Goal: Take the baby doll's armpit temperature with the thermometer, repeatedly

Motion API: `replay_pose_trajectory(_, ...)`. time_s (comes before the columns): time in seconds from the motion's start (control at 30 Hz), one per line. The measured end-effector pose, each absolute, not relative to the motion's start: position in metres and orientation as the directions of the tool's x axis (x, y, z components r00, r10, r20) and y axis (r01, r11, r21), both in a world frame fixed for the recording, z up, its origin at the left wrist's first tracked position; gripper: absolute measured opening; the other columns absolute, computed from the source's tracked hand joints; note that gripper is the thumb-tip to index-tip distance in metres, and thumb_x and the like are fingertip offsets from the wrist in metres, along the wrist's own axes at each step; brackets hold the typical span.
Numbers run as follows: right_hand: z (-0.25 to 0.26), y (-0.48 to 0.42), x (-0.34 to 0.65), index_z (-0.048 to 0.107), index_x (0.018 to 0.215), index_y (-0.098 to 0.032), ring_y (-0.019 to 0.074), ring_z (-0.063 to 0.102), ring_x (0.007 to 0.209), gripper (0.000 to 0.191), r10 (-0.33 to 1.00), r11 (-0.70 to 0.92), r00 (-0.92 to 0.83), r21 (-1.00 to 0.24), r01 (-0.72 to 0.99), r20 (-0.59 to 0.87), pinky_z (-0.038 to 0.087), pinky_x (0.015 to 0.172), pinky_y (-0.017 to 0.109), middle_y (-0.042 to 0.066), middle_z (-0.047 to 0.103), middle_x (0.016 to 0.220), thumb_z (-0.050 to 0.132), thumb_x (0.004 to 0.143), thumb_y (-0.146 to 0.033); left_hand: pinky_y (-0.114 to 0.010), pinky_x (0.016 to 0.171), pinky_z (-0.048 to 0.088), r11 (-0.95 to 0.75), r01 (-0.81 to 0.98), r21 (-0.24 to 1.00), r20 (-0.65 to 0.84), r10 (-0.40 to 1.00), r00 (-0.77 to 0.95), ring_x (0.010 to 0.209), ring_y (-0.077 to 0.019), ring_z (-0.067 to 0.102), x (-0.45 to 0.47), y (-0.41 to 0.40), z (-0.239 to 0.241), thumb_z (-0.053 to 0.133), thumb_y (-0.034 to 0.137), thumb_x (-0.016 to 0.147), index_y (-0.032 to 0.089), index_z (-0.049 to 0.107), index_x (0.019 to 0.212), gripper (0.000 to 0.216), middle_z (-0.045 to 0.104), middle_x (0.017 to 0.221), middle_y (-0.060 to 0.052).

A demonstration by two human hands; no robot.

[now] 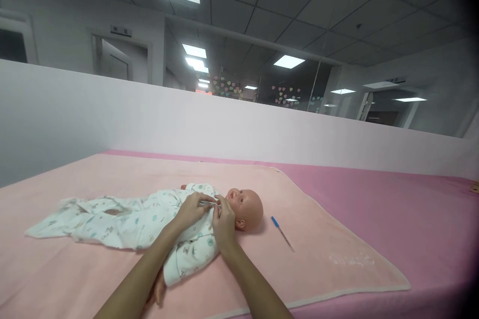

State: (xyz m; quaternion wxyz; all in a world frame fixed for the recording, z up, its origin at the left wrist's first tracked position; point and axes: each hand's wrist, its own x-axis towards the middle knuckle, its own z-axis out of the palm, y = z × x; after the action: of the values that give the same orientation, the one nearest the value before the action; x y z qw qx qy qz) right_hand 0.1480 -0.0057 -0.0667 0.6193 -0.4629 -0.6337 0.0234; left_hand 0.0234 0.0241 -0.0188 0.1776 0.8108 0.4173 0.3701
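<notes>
The left hand (192,209) and right hand (223,223) pinched the romper (142,219) at the neck of the doll (247,207); a blue-handled stick (282,233) lay near its head.

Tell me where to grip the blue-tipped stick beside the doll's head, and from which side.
Pinch its blue end, the thicker part, from above: the stick lies flat on the blanket, clear of the doll's head, so nothing blocks a top-down grasp. The right hand, now at the onesie collar, is nearer.
</notes>
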Motion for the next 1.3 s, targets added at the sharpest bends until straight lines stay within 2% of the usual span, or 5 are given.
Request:
replay_pose_trajectory(0.37,-0.067,-0.005,0.147,0.057,0.107,-0.017,0.0188,0.059,0.091,0.03,0.6,0.562,0.215,-0.596,0.573,0.771,0.048,0.077,0.031,0.008,0.064,0.099,0.038,0.084,-0.017,-0.032,0.087,0.039,-0.603,0.595,0.531,0.476,0.793,0.38,0.095,-0.0204,0.054,0.025,0.024,-0.021,0.045,0.023,0.076,0.023,0.067,0.093,0.028,0.065,0.096,-0.004)
replay_pose_trajectory(0.57,-0.066,-0.007,0.147,0.06,0.103,-0.018,0.018,0.059,0.088,0.029,0.59,0.572,0.204,-0.583,0.577,0.781,0.047,0.077,0.03,0.008,0.064,0.094,0.038,0.084,-0.016,-0.032,0.078,0.041,-0.628,0.645,0.436,0.496,0.765,0.41,0.087,-0.0205,0.055,0.028,0.022,-0.02,0.039,0.019,0.077,0.021,0.061,0.087,0.024,0.064,0.086,-0.004)
replay_pose_trajectory(0.77,-0.063,-0.01,0.147,0.06,0.096,-0.019,0.0163,0.058,0.084,0.026,0.619,0.583,0.213,-0.625,0.519,0.756,0.046,0.076,0.028,0.006,0.063,0.09,0.037,0.086,-0.018,-0.032,0.077,0.039,-0.625,0.687,0.37,0.477,0.763,0.438,0.085,-0.0205,0.053,0.03,0.021,-0.019,0.037,0.018,0.08,0.02,0.059,0.086,0.023,0.062,0.085,-0.005)
replay_pose_trajectory(1.03,-0.062,-0.011,0.147,0.063,0.083,-0.02,0.0156,0.059,0.071,0.021,0.623,0.588,0.284,-0.676,0.444,0.729,0.047,0.064,0.027,0.003,0.064,0.081,0.042,0.084,-0.022,-0.032,0.074,0.038,-0.64,0.711,0.291,0.484,0.74,0.467,0.086,-0.0205,0.051,0.031,0.018,-0.018,0.034,0.016,0.081,0.02,0.057,0.085,0.023,0.06,0.084,-0.005)
replay_pose_trajectory(1.3,-0.065,-0.011,0.146,0.062,0.08,-0.02,0.0161,0.059,0.075,0.021,0.642,0.571,0.295,-0.699,0.43,0.707,0.046,0.065,0.026,0.003,0.064,0.08,0.041,0.083,-0.018,-0.033,0.074,0.037,-0.641,0.748,0.174,0.509,0.709,0.488,0.085,-0.0209,0.051,0.032,0.013,-0.018,0.034,0.012,0.079,0.02,0.058,0.085,0.026,0.06,0.086,-0.006)
